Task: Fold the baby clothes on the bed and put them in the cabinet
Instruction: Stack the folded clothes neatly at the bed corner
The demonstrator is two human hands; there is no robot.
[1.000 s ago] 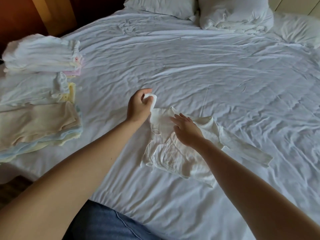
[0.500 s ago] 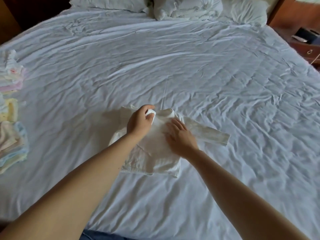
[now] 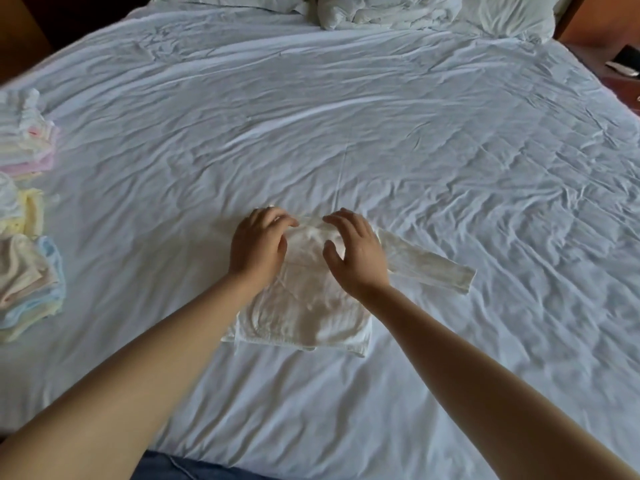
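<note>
A big bed with a crumpled white sheet fills the view. A small cream baby shirt lies near the middle of the bed, close to the person. Its body lies flat, with the bottom edge nearest the person. One long sleeve sticks out to the right and lies flat on the sheet.

Both hands are on the top part of the shirt, side by side, with a small gap between them. The left hand lies palm down on the shirt's top left part. Its fingers are bent over the cloth, and I cannot tell if they pinch it or only press on it. A tiny bit of white cloth peeks out just past its knuckles. The right hand lies palm down too. Its fingers are spread apart and the thumb points away from them. It presses on the shirt and grabs nothing.

At the left edge of the bed are piles of folded clothes in soft pink, yellow, blue and white. Pillows sit at the far end of the bed. Blue jeans show at the bottom.
</note>
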